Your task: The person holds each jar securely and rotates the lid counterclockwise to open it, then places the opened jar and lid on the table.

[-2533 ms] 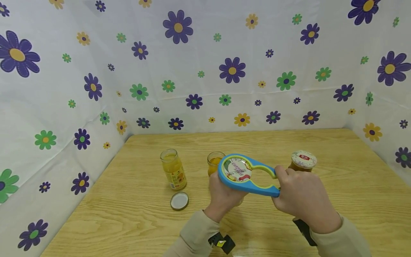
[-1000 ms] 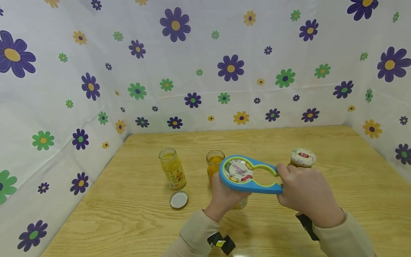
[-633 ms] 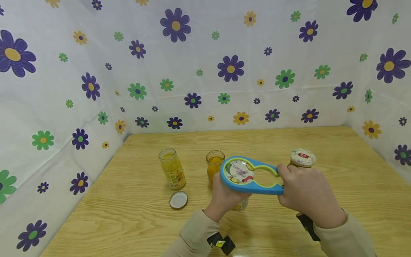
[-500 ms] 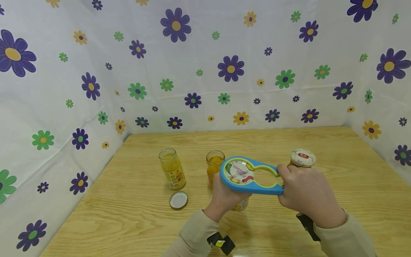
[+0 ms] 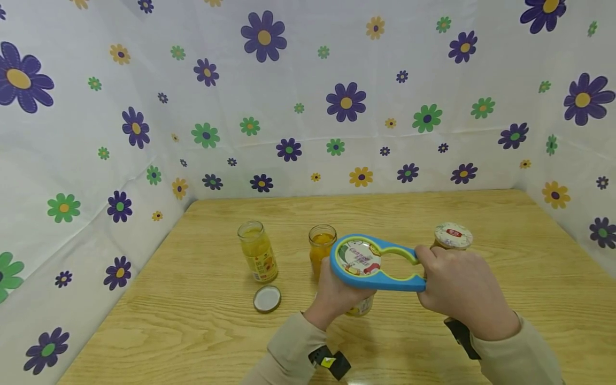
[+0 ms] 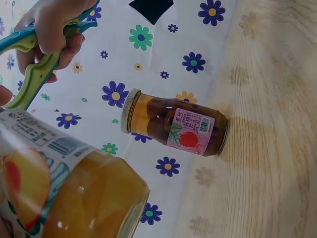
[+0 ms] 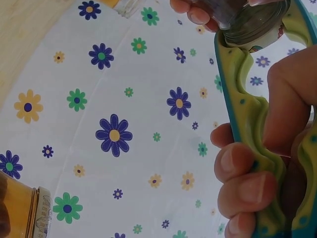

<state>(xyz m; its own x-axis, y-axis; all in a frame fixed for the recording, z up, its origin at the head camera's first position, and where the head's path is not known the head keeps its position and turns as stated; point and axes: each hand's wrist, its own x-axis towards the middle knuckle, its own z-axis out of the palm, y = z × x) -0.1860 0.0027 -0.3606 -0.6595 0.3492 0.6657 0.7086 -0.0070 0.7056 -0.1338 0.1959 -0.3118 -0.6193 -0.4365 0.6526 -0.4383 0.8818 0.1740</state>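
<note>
My left hand (image 5: 334, 293) grips an upright glass jar (image 5: 362, 307) of yellow fruit with a peach label (image 6: 29, 183). Around the jar's printed lid (image 5: 358, 258) sits the larger ring of a blue and yellow-green jar opener (image 5: 387, 283). My right hand (image 5: 464, 291) holds the opener's two handles, fingers curled round them in the right wrist view. The opener's smaller ring has nothing in it. The left hand hides much of the held jar; in the left wrist view its base appears raised off the table.
Behind the hands stand two lidless jars of yellow fruit, one at left (image 5: 260, 256) and one in the middle (image 5: 321, 248). A loose lid (image 5: 267, 299) lies upside down on the wooden table (image 5: 192, 331). A lidded dark-fruit jar (image 6: 183, 126) stands at right. Flowered cloth (image 5: 308, 69) surrounds the table.
Since the earliest frame both hands and the jar opener have shifted slightly right, and more of the held jar shows below my left hand. Over the last half second they hold almost still.
</note>
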